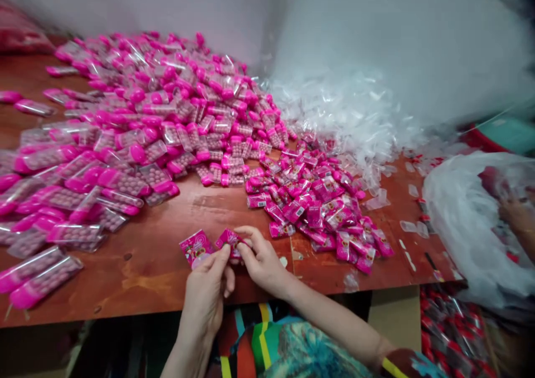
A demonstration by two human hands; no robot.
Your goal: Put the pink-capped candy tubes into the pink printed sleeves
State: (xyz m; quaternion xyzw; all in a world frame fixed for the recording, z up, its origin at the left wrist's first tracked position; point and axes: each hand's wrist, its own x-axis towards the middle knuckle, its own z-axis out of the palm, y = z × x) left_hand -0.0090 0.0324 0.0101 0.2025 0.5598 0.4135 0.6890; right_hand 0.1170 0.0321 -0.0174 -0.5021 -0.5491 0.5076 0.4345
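Near the table's front edge, my left hand (pixel 208 289) and my right hand (pixel 263 261) meet around a small pink printed packet (pixel 228 237). My left thumb presses on its lower edge, while the right thumb and fingers pinch its right side. A second pink packet (pixel 194 246) shows just beyond my left hand's fingers, with a clear plastic piece at its lower end. Whether that hand grips it or it lies on the table I cannot tell. Ahead to the right is a heap of similar pink packets (pixel 315 204).
Clear tubes with pink caps and small balls (pixel 167 110) pile up across the left of the wooden table (pixel 167 255). Clear plastic pieces (pixel 343 116) are heaped by the wall. At right, another person's hand (pixel 518 216) reaches by a translucent bag (pixel 455 211); red packs (pixel 451 328) lie below.
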